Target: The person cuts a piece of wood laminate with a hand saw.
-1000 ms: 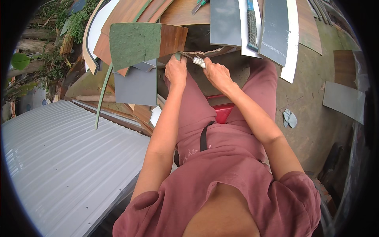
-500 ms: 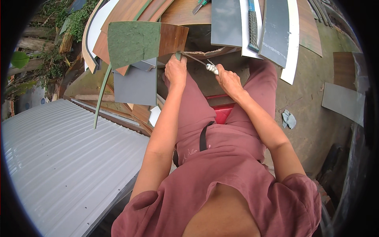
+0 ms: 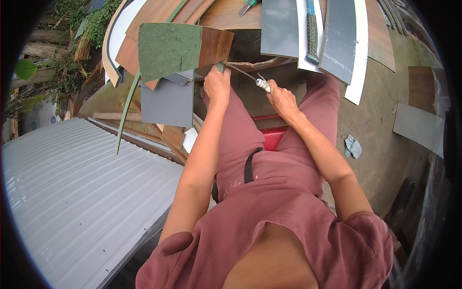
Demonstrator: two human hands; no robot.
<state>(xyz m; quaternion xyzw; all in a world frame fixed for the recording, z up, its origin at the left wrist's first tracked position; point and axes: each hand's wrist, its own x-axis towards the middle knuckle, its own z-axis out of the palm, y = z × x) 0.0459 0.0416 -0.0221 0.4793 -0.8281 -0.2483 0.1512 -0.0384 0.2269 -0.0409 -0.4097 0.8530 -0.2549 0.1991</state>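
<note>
My left hand (image 3: 217, 86) is closed round a narrow grey-green strip (image 3: 221, 66), its end poking up above the fingers. In my right hand (image 3: 284, 101) is a thin metal tool (image 3: 263, 85) with a white-wrapped handle. Its slim rod slants up and left to the strip at my left hand. Just beyond my left hand lies a board (image 3: 169, 50) with a rough green face and a brown wood-grain end. A long thin green strip (image 3: 126, 113) hangs from behind it; whether it joins the piece in my hand is hidden.
A hammer (image 3: 312, 38) with a dark grip rests among grey boards (image 3: 280, 29) ahead. A utility knife (image 3: 247, 7) lies farther off. Corrugated metal sheeting (image 3: 86, 202) fills the lower left. A crumpled pale cloth (image 3: 352, 146) and a grey panel (image 3: 417, 126) lie on the right-hand floor.
The view has shifted slightly, so the boards appear a little farther right and higher. Both hands keep their grips, with almost no movement between them.
</note>
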